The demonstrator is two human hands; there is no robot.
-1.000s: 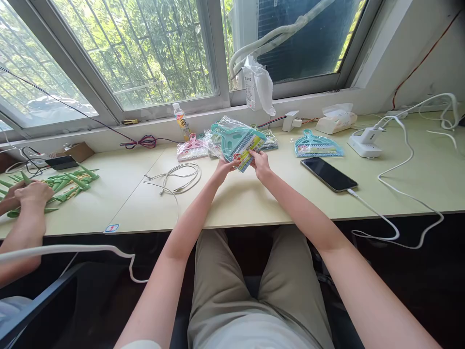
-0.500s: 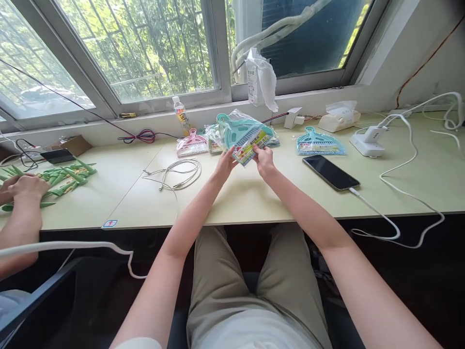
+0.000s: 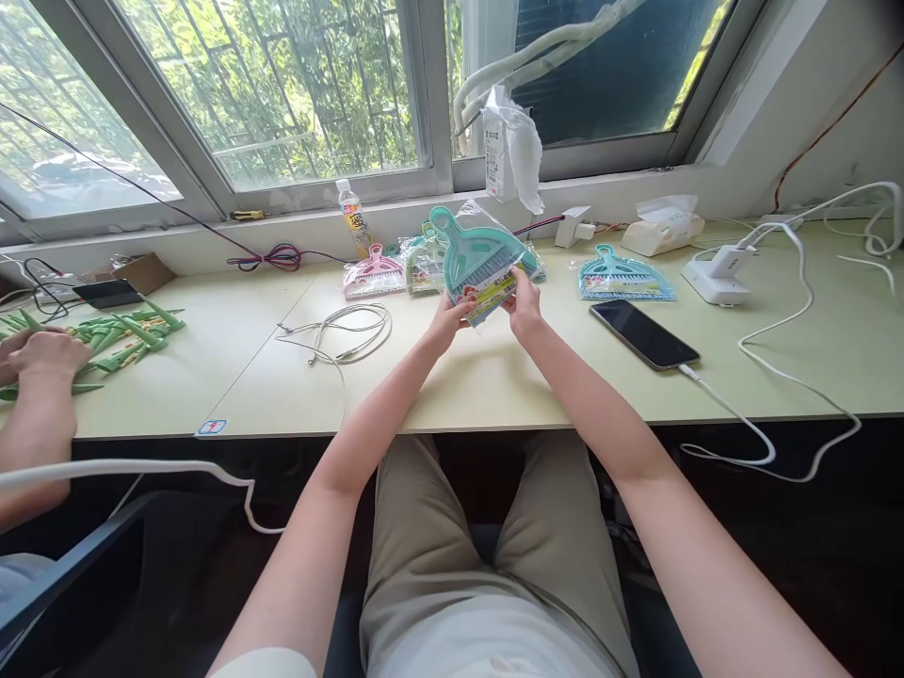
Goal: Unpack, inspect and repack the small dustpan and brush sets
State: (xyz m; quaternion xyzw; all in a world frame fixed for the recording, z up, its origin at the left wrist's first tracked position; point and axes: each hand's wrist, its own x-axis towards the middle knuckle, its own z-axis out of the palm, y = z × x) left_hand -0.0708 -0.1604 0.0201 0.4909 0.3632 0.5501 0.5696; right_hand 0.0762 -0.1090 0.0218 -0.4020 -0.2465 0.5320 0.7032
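You've shifted the teal dustpan set (image 3: 481, 259) slightly right in the frame. Your left hand (image 3: 447, 318) and right hand (image 3: 524, 299) grip its lower edges at upper centre.

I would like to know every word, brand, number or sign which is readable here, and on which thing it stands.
No text reads surely enough to quote.
Held teal dustpan set: label characters too blurred.
Pink dustpan set, blue dustpan set: print too small.
Bottle: label too blurred.
White carton, white plug: print too small.
Table-edge sticker: red mark, unclear.
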